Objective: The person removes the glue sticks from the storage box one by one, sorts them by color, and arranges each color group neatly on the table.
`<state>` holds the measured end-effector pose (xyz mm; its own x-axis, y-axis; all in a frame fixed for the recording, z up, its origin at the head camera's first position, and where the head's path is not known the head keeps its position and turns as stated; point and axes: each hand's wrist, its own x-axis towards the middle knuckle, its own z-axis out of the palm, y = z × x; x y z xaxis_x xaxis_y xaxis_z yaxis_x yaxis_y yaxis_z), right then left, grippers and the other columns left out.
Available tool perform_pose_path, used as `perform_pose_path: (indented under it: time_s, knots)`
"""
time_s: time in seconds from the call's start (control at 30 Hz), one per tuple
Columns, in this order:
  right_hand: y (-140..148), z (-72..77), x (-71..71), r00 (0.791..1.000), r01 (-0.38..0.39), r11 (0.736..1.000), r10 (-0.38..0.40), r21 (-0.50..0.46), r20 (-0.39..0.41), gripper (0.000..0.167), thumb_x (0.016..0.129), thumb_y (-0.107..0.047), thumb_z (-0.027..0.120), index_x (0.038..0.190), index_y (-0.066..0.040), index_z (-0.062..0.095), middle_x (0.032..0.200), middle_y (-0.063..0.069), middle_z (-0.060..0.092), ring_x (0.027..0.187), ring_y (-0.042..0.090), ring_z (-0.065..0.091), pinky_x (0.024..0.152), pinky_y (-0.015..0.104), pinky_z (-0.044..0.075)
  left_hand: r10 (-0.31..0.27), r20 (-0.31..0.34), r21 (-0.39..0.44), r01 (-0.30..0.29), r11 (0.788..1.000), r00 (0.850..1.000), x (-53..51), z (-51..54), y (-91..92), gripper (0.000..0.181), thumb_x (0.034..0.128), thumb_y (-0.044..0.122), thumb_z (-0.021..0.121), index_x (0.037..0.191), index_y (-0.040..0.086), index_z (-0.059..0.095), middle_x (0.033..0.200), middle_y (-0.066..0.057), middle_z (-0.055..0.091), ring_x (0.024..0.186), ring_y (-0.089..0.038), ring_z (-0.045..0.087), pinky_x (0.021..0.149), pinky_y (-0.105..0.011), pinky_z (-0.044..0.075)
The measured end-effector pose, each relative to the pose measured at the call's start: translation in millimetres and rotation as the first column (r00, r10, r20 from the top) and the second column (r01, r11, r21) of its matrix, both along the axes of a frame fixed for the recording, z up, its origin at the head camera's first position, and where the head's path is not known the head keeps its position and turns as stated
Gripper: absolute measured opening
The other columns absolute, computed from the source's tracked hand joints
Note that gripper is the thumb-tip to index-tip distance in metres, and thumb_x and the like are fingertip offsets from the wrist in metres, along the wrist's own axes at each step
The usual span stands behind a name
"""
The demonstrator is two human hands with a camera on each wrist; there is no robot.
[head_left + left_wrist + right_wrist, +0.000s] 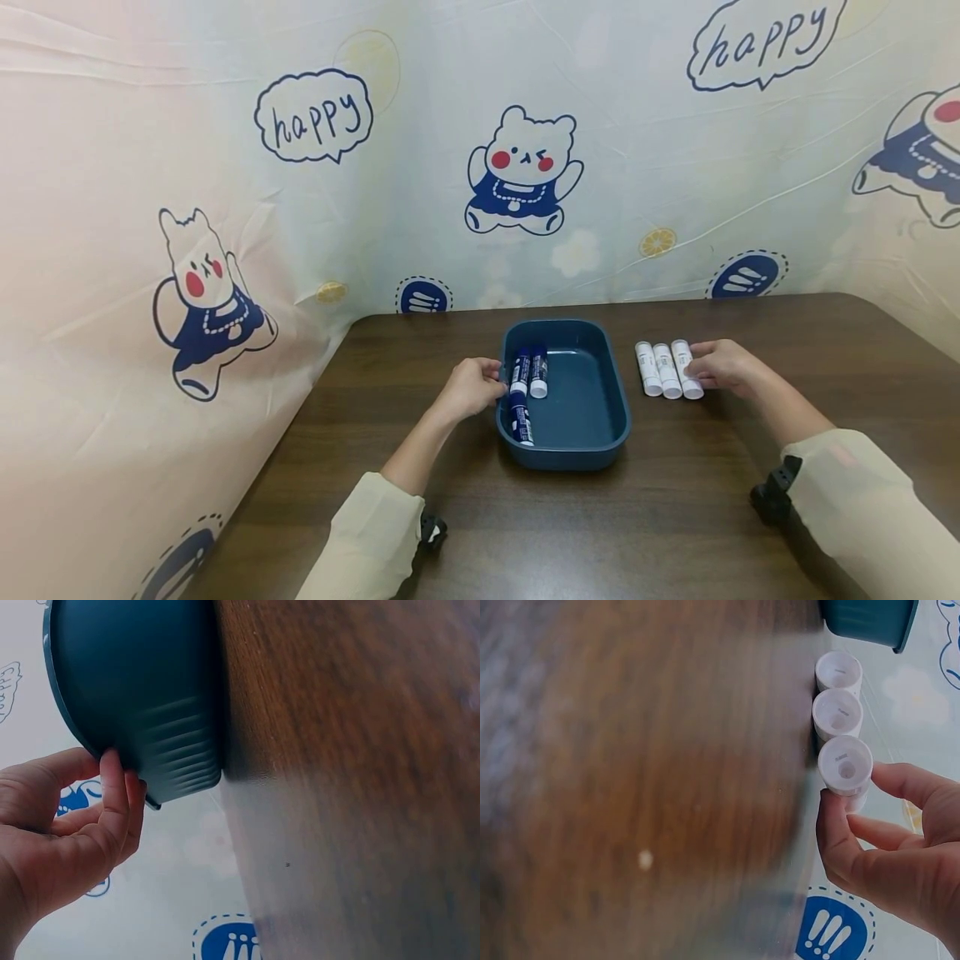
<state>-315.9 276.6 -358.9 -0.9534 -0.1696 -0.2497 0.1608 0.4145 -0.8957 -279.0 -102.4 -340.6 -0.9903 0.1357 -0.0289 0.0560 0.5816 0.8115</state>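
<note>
A deep blue bin point(581, 457) stands on the table, and my left hand point(471, 388) pinches its left rim. In the left wrist view, fingers point(114, 796) of that hand touch the bin's outer wall. Inside the bin, along its left side, lie three navy glue sticks point(538, 372) with white ends. Right of the bin, three white glue sticks point(666, 371) lie side by side. My right hand point(726, 367) holds the rightmost white glue stick point(845, 765) between thumb and fingers; it lies against its neighbour. Recessed round ends of the white sticks show in the right wrist view.
The brown wooden table point(637, 533) carries the bin and sticks. A patterned cloth point(420, 192) with cartoon bears hangs behind the table's far edge and along its left side. Black wrist devices point(776, 492) sit at both sleeves.
</note>
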Motion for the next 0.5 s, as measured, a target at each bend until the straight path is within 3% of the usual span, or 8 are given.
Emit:
perform_pose_path:
  time_s: [0.37, 0.5]
  knots:
    - [-0.4, -2.1, -2.3, 0.999, 0.012, 0.998, -0.014, 0.068, 0.033, 0.066, 0.085, 0.003, 0.055, 0.134, 0.022, 0.016, 0.114, 0.029, 0.039, 0.078, 0.012, 0.051, 0.069, 0.023, 0.052, 0.010, 0.012, 0.000, -0.010, 1.000, 1.000, 0.3, 0.1, 0.8, 0.040, 0.0848, 0.002, 0.062, 0.123, -0.005, 0.054, 0.103, -0.015, 0.059, 0.082, -0.022, 0.061, 0.068, -0.031, 0.055]
    - [-0.9, -3.9, -3.2, 1.000, 0.006, 0.997, -0.008, 0.075, 0.027, 0.066, 0.085, 0.004, 0.054, 0.134, 0.022, 0.015, 0.115, 0.030, 0.039, 0.078, 0.011, 0.052, 0.070, 0.023, 0.052, 0.012, 0.018, -0.003, -0.012, 1.000, 1.000, 0.8, 0.9, 1.2, 0.040, 0.0846, 0.002, 0.062, 0.123, -0.005, 0.054, 0.103, -0.015, 0.059, 0.082, -0.022, 0.060, 0.069, -0.032, 0.055]
